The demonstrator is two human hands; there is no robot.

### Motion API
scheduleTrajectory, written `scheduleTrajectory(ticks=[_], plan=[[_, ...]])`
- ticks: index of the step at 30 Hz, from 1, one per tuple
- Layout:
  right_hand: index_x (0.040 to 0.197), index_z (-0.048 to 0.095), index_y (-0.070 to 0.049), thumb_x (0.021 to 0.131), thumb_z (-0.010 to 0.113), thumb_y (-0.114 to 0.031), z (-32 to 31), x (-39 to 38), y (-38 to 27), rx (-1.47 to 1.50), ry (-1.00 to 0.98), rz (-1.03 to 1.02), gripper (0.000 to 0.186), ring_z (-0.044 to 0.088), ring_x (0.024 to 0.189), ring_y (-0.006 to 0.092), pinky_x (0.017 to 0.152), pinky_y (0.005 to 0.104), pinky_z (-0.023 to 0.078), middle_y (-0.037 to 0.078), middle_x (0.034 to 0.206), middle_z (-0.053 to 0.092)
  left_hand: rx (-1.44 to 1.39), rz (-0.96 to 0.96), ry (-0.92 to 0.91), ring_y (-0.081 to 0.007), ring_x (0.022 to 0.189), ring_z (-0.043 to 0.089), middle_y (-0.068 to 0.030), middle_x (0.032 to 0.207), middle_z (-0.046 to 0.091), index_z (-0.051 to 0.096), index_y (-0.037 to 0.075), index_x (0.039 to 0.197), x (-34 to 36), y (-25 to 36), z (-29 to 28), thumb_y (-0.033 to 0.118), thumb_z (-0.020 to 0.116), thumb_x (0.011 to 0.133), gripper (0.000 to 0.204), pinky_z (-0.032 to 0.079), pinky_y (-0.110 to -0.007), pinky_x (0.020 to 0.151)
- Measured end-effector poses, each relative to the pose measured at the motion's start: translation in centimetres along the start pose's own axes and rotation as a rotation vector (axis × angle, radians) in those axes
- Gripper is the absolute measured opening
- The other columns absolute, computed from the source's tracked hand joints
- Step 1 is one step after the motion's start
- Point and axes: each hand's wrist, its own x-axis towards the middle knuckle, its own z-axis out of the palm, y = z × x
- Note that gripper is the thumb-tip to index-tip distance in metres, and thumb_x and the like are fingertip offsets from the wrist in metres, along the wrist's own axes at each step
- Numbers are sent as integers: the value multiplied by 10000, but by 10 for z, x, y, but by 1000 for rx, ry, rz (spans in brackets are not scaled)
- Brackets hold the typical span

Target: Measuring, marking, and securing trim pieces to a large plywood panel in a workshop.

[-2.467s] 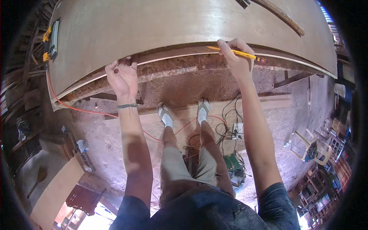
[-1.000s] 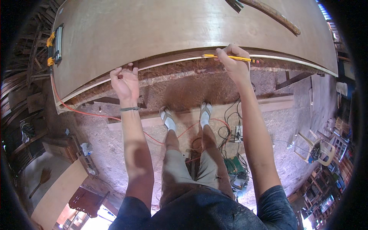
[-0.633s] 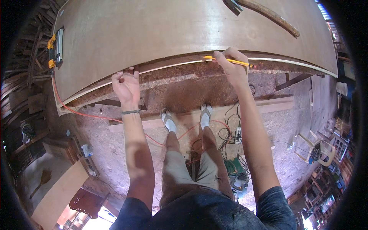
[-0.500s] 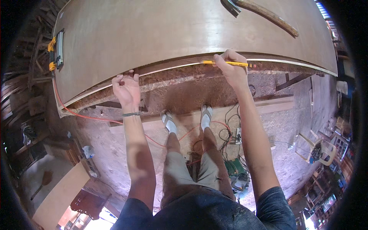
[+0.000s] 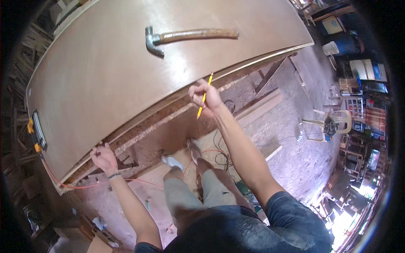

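A large brown plywood sheet (image 5: 114,71) lies in front of me, its near edge running slantwise from lower left to upper right. My left hand (image 5: 104,159) is at this edge towards the left end, palm up, with curled fingers closed at the rim. Farther right along the same edge is my right hand (image 5: 205,98), its fingers bent around a yellow pencil (image 5: 204,99). The pencil's pink eraser end points up over the sheet, and its tip points down towards my feet. A claw hammer (image 5: 194,36) with a wooden handle rests on the sheet beyond my right hand.
A yellow-and-black tool (image 5: 37,130) with an orange hose (image 5: 55,179) sits at the sheet's left end; the hose crosses to the floor. Beneath the edge is a rough wooden support (image 5: 143,130). Cables, planks and a pale plastic chair (image 5: 337,122) stand on the right.
My view has turned, bringing the whole hammer into sight. The pencil has swung from lying along the edge to standing across it. My hands remain at the sheet's edge.
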Motion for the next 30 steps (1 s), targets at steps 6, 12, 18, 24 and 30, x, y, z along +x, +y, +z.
scheduleTrajectory(ticks=[6, 12, 18, 24, 30], plan=[[712, 467, -9, 764, 425, -25, 16, -9, -23, -160, 24, -160, 68, 382, 352, 111, 326, 242, 282, 110, 618, 548, 10, -152, 34, -298, 929, 595, -119, 831, 610, 527, 103, 793, -31, -14, 73, 279, 507, 900, 208, 467, -414, 881], [633, 552, 20, 769, 432, -98, 10, -3, -30, -352, 59, -135, 216, 436, 400, 119, 343, 233, 299, 83, 525, 521, 508, -119, -367, -271, 941, 588, -137, 1062, 573, 524, 44, 1097, -77, -176, 230, 262, 504, 947, 266, 484, -467, 914], [713, 536, -53, 940, 289, -345, -25, -4, -79, -946, -125, -62, 445, 503, 627, 127, 585, 267, 402, 35, 657, 530, 15, -157, -98, -195, 1023, 561, -52, 1038, 606, 583, 80, 988, -53, -238, 253, 245, 558, 867, 206, 435, -336, 857], [755, 544, -65, 1000, 364, -443, -141, -10, -193, -862, 75, -307, 484, 485, 541, 45, 469, 183, 359, -16, 630, 535, 70, 55, 105, -174, 934, 517, -41, 972, 556, 566, 75, 915, -58, -233, 258, 185, 538, 855, 128, 413, -337, 889], [740, 648, -12, 881, 653, -237, -163, 9, -217, -1085, 10, -520, 266, 503, 578, 37, 505, 201, 373, -2, 624, 586, 82, 143, 76, -192, 953, 520, -46, 958, 551, 560, 69, 878, -57, -235, 260, 208, 519, 852, 146, 414, -342, 899]])
